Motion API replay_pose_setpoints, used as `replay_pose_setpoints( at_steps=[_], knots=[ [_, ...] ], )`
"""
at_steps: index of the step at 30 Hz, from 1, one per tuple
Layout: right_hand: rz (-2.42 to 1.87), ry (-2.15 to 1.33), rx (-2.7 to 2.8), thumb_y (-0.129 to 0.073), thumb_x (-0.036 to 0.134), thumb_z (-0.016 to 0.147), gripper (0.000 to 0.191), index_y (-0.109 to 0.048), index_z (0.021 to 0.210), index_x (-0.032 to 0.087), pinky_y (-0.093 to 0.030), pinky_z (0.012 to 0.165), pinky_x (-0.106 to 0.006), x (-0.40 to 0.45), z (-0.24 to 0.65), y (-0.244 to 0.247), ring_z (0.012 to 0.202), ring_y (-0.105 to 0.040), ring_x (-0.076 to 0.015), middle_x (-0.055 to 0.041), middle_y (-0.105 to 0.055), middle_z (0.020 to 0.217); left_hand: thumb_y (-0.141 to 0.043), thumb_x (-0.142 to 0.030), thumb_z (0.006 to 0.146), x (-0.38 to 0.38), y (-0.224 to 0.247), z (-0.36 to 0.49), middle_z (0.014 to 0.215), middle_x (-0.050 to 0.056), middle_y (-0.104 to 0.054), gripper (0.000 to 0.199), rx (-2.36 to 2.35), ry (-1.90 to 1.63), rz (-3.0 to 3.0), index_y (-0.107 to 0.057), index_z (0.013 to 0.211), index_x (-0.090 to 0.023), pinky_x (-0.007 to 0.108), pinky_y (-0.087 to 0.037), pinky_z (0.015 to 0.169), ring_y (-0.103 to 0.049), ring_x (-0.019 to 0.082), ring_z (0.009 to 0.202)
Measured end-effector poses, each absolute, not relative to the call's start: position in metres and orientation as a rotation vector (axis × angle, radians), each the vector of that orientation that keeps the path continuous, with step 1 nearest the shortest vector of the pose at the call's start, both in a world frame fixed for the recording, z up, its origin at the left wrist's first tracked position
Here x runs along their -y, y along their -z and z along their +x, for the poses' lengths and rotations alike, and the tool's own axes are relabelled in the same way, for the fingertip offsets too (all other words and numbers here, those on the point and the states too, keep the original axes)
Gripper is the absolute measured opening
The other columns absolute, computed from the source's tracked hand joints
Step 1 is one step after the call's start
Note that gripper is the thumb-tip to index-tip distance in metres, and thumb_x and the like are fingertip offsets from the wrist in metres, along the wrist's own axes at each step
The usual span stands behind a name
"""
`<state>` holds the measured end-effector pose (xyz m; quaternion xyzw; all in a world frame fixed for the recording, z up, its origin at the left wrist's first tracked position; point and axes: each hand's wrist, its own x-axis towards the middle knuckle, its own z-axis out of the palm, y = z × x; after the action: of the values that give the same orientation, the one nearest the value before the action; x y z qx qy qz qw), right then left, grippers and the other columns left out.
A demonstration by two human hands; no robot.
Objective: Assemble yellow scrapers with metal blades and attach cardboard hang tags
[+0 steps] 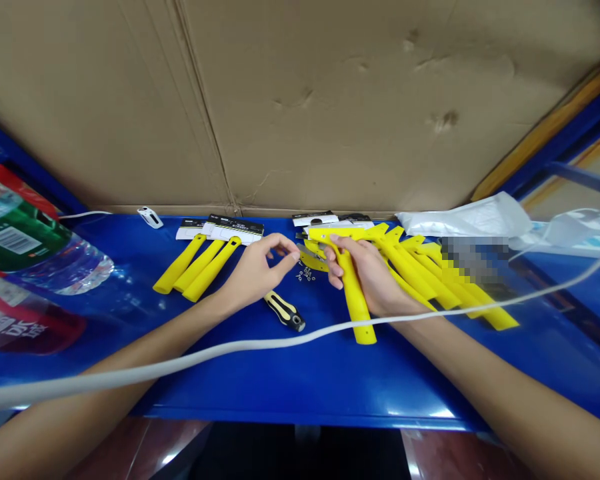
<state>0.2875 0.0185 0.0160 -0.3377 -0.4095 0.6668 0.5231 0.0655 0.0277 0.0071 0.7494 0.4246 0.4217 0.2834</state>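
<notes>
My right hand is wrapped round a yellow plastic scraper handle, its wide head at the top and its grip pointing down toward me. Beside the head, my left hand has thumb and forefinger pinched together; whatever is between them is too small to make out. Several small metal nuts lie on the blue table between my hands, by a yellow piece. A screwdriver with a black and cream handle rests below my left hand, its upper end hidden.
Several similar yellow handles lie at right, and more yellow handles with printed cards at left. Bottles stand far left. A white cable crosses in front of my arms. Cardboard walls the back; a plastic bag lies back right.
</notes>
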Motion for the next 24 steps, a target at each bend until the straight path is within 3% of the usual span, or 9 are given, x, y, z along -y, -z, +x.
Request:
replay_pose_setpoints(
  at_steps=[3, 7, 24],
  knots=[
    [-0.819, -1.580, 0.931, -0.088, 0.034, 0.087, 0.029, -0.066, 0.077, 0.017, -0.046, 0.042, -0.023, -0.022, 0.291, -0.016, 0.054, -0.045, -0.0086, 0.0002, -0.060, 0.078, -0.078, -0.024, 0.096, -0.028, -0.002, 0.063, 0.104, 0.005, -0.078, 0.007, -1.128, -0.910, 2.288, -0.081, 0.090, -0.024, 0.051, -0.049, 0.105, -0.068, 0.026, 0.103],
    [-0.843, -1.634, 0.938, -0.087, 0.034, 0.089, 0.029, -0.065, 0.079, 0.018, -0.047, 0.043, -0.024, -0.022, 0.289, -0.013, 0.055, -0.047, -0.0098, -0.0003, -0.060, 0.077, -0.083, -0.025, 0.094, -0.027, 0.004, 0.062, 0.112, 0.007, -0.075, 0.006, -1.187, -0.759, 2.357, -0.087, 0.097, -0.027, 0.054, -0.050, 0.107, -0.066, 0.030, 0.111],
    [-0.879, -1.706, 1.005, -0.083, 0.033, 0.094, 0.028, -0.063, 0.079, 0.020, -0.047, 0.044, -0.023, -0.018, 0.286, -0.009, 0.055, -0.050, -0.0095, 0.0006, -0.061, 0.078, -0.077, -0.029, 0.097, -0.039, 0.011, 0.053, 0.109, 0.009, -0.073, 0.009, -1.189, -0.763, 2.323, -0.081, 0.091, -0.024, 0.058, -0.043, 0.114, -0.064, 0.032, 0.112]
  ],
)
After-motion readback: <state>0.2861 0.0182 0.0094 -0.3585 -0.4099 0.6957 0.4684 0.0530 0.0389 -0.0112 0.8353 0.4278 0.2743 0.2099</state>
